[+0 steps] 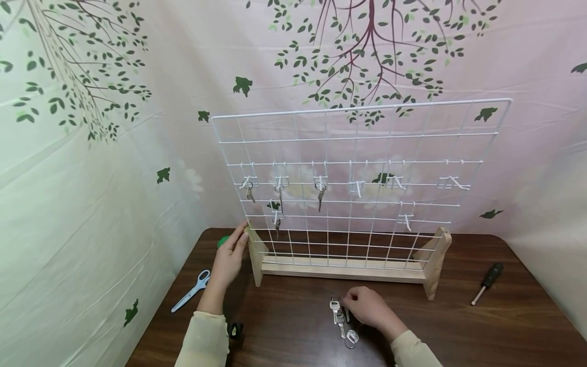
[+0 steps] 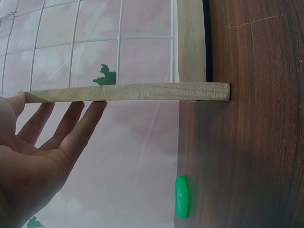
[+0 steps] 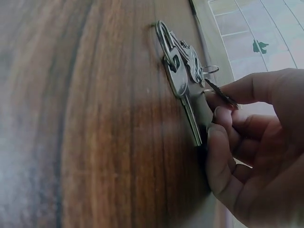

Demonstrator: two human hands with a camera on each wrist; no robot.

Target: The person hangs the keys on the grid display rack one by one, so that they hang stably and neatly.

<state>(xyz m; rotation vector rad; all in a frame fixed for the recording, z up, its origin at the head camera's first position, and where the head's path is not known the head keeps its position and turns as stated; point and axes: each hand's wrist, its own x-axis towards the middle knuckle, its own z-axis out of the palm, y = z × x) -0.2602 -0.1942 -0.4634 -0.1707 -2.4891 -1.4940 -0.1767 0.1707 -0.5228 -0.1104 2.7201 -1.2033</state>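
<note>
My left hand (image 1: 229,257) touches the wooden side post (image 2: 133,91) of a white wire grid rack (image 1: 325,233); its fingertips (image 2: 76,107) are fairly straight against the outer face. Low over the table, my right hand (image 1: 367,306) pinches a small key (image 3: 221,93) between thumb and fingers, partly hidden by them. Other silver keys (image 1: 340,321) with rings lie beside that hand, along with a pale ring tag (image 1: 351,337). Keys on rings hang from several hooks on the grid's left half, such as this key (image 1: 320,199). Bare hooks (image 1: 396,182) are on the right half.
Blue-handled scissors (image 1: 194,290) lie at the table's left. A screwdriver (image 1: 488,283) lies at the right. Behind the left post is a green round thing (image 2: 182,196). Near the left sleeve sits a small black object (image 1: 236,330). A leaf-printed cloth (image 1: 183,127) hangs behind.
</note>
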